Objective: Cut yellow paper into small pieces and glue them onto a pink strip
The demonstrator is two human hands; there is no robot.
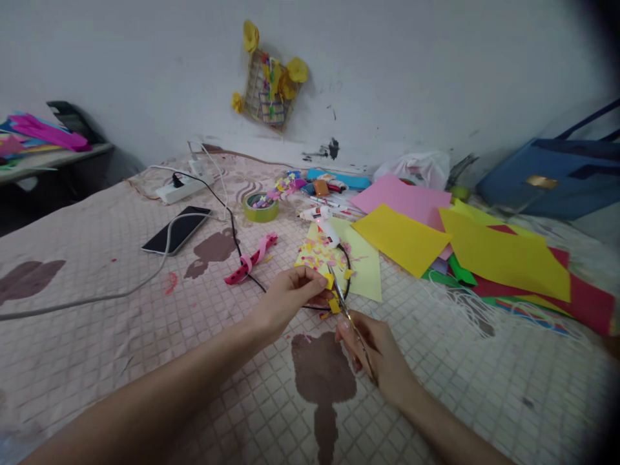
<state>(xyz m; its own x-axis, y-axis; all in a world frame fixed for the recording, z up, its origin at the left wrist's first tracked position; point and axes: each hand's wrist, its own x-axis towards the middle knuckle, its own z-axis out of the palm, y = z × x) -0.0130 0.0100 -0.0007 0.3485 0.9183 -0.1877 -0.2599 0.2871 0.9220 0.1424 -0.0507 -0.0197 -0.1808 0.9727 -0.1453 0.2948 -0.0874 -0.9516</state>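
Fingers (pixel 347 332) grip scissors (pixel 343 306); pieces (pixel 260 203) inside tape roll (pixel 262 214).

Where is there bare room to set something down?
Bare cloth lies between the grey cable and the left forearm, and between the right hand and the white string. It is crowded around the glue gun, paper scraps and coloured sheets.

Scissors (pixel 345 311) of seemingly glossy metal
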